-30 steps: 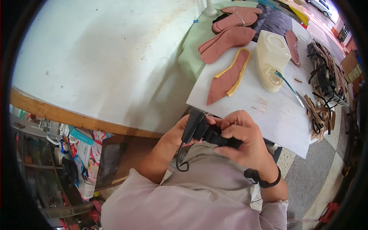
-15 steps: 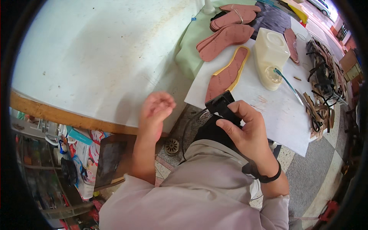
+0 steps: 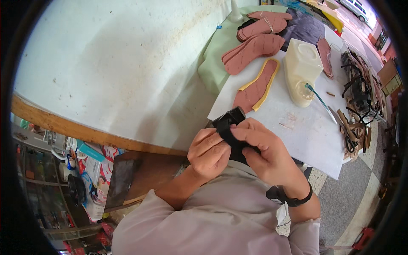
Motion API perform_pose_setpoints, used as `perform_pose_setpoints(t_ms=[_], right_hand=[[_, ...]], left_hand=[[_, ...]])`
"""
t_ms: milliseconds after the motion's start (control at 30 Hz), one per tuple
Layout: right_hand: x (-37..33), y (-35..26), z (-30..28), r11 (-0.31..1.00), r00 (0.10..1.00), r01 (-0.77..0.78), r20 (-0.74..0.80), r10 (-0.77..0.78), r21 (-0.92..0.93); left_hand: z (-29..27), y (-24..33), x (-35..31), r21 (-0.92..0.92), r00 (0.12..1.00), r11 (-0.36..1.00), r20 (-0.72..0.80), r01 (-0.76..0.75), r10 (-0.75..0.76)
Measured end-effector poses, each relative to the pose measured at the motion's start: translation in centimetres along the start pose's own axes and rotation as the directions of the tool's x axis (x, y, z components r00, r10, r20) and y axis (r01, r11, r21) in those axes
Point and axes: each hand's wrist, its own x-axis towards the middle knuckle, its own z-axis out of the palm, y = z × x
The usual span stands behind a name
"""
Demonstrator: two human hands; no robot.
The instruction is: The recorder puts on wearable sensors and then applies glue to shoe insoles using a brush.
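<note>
Head view. My right hand (image 3: 270,155) grasps a black, flexible strap (image 3: 226,132) between bent fingers and thumb, in front of my waist. My left hand (image 3: 209,154) is just beside it, fingers curled in, fingertips up against the strap; I cannot tell whether they pinch it, as the contact is partly hidden. A black, box-shaped object (image 3: 234,117) adjoins the strap at its upper end, tilted, just past my fingers and near the edge of the white sheet. A black wristband (image 3: 293,199) is around my right wrist.

Beyond my hands, on a flat white sheet (image 3: 312,140): one reddish-brown insole with yellow edging (image 3: 260,87), its lower end near the box-shaped object. To its right, a translucent cream plastic container (image 3: 304,61), lying with its opening towards me; a thin blue-green stick (image 3: 319,100) leans out of the opening. Above the edged insole, a stack of reddish-brown insoles (image 3: 253,52). Far right, a heap of brown and black strips (image 3: 361,91). On the left, a broad white tabletop (image 3: 106,72) with a wooden edge (image 3: 85,130).
</note>
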Motion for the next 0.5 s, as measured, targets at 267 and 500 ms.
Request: perform_pose_setpoints(t_ms=[267,500], right_hand=[[0.1,-1.3,0.5,0.994,0.997,0.065,0.043,-0.061,-0.084],[1.2,-0.6,1.2,0.981,0.98,0.118,-0.141,-0.14,-0.154]], left_hand=[[0.6,-1.0,0.2,0.073,0.998,0.996,-0.032,-0.057,0.06],[1.4,-1.1,1.5,-0.212,0.879,0.883,-0.153,0.418,-0.453]])
